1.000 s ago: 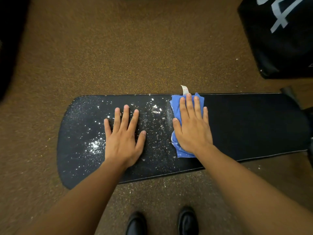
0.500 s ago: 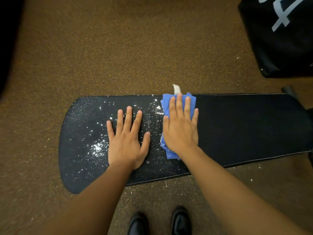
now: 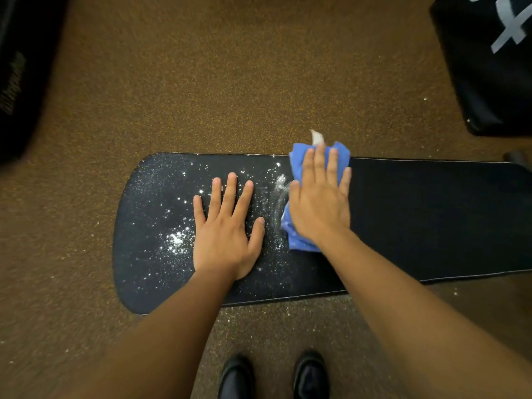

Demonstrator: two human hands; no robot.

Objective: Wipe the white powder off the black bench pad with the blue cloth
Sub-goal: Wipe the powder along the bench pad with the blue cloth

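Brown speckled floor (image 3: 230, 82) fills most of the view, and a long black bench pad (image 3: 431, 214) lies across it from left to right. Its left end is rounded, and the right part runs out of the picture.

White powder (image 3: 175, 240) covers the left part of the pad in small grains, with one thicker patch near the left hand. A smeared white mark sits just beside the cloth, on its left side. The right part of the pad looks dark and clean. Some fine white grains also lie on the floor in front of the pad.

The left hand (image 3: 227, 234) lies flat on the pad, palm down, with the fingers straight and a little spread. It holds nothing.

The right hand (image 3: 319, 203) presses flat on a folded blue cloth (image 3: 299, 241), which lies near the middle of the pad and reaches to its far edge. The fingers are straight and close together on top of the cloth, not curled around it. A small white tag (image 3: 316, 137) stands up from the far end of the cloth.

Two black shoes (image 3: 311, 375) show at the bottom edge. A black bag with white marks (image 3: 489, 61) stands at the top right, and another dark thing (image 3: 20, 76) is at the left edge, too blurred to tell.
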